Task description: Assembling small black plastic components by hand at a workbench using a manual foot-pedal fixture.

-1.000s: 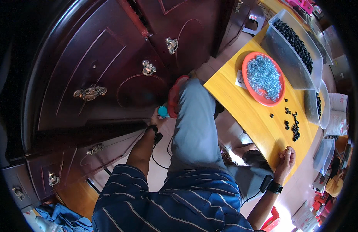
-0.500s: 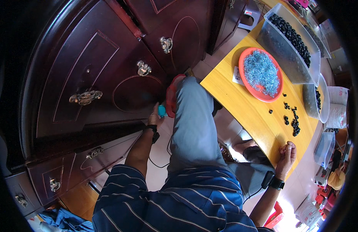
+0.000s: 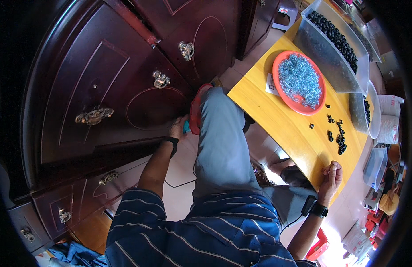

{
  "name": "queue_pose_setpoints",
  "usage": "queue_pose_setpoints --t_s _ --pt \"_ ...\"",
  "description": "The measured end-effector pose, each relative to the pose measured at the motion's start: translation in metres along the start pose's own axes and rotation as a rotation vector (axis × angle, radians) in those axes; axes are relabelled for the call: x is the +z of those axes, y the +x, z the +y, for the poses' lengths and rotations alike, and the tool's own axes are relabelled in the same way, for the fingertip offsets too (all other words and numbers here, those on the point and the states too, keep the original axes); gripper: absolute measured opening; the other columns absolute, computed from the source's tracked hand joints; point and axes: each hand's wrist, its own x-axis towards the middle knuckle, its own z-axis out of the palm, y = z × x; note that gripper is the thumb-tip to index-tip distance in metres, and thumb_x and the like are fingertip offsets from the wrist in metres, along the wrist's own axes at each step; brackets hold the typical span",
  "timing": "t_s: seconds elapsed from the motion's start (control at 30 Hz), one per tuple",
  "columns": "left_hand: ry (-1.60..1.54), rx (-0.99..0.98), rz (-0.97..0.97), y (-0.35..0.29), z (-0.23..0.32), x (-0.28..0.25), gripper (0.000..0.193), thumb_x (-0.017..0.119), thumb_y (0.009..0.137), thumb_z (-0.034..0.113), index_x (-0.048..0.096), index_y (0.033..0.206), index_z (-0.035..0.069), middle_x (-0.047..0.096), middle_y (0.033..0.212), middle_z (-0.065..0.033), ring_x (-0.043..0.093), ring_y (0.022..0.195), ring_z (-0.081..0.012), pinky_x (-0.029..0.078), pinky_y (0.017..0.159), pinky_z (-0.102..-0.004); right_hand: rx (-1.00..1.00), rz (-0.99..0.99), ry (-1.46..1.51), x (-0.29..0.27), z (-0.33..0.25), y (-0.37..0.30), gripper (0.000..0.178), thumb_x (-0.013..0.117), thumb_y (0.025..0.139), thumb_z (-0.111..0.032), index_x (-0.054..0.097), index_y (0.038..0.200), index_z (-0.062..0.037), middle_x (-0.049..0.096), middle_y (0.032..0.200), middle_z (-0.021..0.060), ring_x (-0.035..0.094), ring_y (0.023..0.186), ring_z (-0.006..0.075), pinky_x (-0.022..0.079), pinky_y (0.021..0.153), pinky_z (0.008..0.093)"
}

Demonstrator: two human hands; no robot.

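Left grip sits low, right up against the dark red-brown cabinet, a teal thing peeking out past its fingers; I cannot tell whether they are closed around it. Out at the far left, it's all cabinet doors and ornate metal handles, with a blue cloth heaped below. A dark cable trails over the floor just past the left forearm. Next to the teal thing, a red object, partly hidden by the grey-trousered leg, and that leg stands squarely between left grip and surface! Over on the yellow surface: an orange-red plate heaped with bluish translucent bits, a white card poking out from under its left side. Loose black pieces lie scattered between the plate and the right grip, which hovers near the surface's edge, fingertips together; anything pinched there is too small to tell. Farther right, a long clear bin of black pieces, a smaller clear tub, then white sacks.
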Motion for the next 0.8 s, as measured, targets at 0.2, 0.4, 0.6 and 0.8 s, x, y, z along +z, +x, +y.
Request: queue_pose_setpoints --t_s 0.2,0.4,0.6,0.8 --pt "0.024 -0.099 -0.158 0.002 -0.001 -0.009 0.091 0.076 0.066 0.001 0.034 0.146 0.015 0.047 0.137 -0.0225 0.049 0.123 -0.0428 0.046 0.100 -0.0444 -0.013 -0.008 0.008 0.000 0.000 -0.001 0.016 0.055 0.100 -0.017 0.060 0.109 -0.0050 0.052 0.078 -0.0017 0.048 0.070 0.0071 0.045 0.075 0.0231" --pt "0.115 -0.191 -0.113 -0.005 0.006 -0.001 0.090 0.080 0.066 0.021 0.032 0.142 0.017 0.053 0.130 -0.0214 0.060 0.108 -0.0422 0.051 0.087 -0.0516 -0.003 -0.005 -0.010 0.000 0.000 -0.001 0.017 0.056 0.099 -0.017 0.060 0.109 -0.0050 0.053 0.079 -0.0013 0.049 0.070 0.0070 0.048 0.076 0.0245" --pt "0.189 -0.411 -0.041 -0.013 0.028 0.008 0.089 0.079 0.067 0.030 0.031 0.139 0.016 0.055 0.125 -0.0201 0.062 0.104 -0.0411 0.053 0.083 -0.0514 -0.015 -0.028 -0.016 0.000 0.001 0.000 0.017 0.056 0.099 -0.018 0.060 0.110 -0.0048 0.054 0.079 -0.0010 0.049 0.071 0.0071 0.048 0.078 0.0252" --pt "-0.005 -0.479 0.053 -0.015 0.052 0.013 0.085 0.077 0.072 0.034 0.032 0.140 0.012 0.056 0.126 -0.0198 0.060 0.110 -0.0392 0.051 0.088 -0.0504 -0.006 -0.023 -0.023 -0.007 -0.001 -0.004 0.018 0.053 0.101 -0.019 0.059 0.111 -0.0056 0.052 0.081 -0.0015 0.045 0.072 0.0067 0.044 0.081 0.0253"
